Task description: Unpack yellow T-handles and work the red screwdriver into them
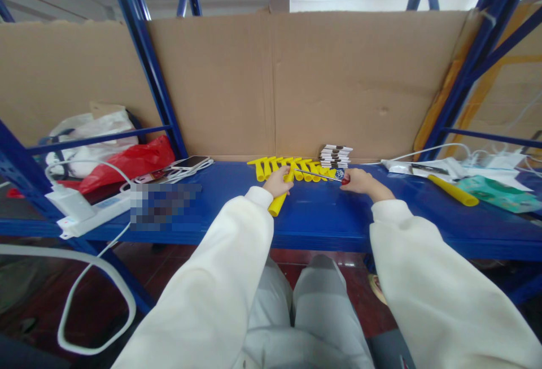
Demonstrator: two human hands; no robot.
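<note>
Near the middle of the blue shelf, my left hand (278, 182) is closed around a yellow tube-shaped piece (277, 204), whose round end points toward me. My right hand (356, 181) grips a screwdriver (317, 176) by its red handle. The metal shaft points left, and its tip is at the upper end of the held yellow piece. Behind my hands lies a row of several similar yellow pieces (261, 170). A stack of white and dark small packs (335, 156) stands beyond my right hand, against the cardboard.
A white power strip (97, 211), cables, a phone (192, 162) and a red bag (131, 165) are on the left. To the right lie a yellow tube (453, 190), a green packet (499, 194) and white cables. Cardboard (339, 81) stands behind the shelf.
</note>
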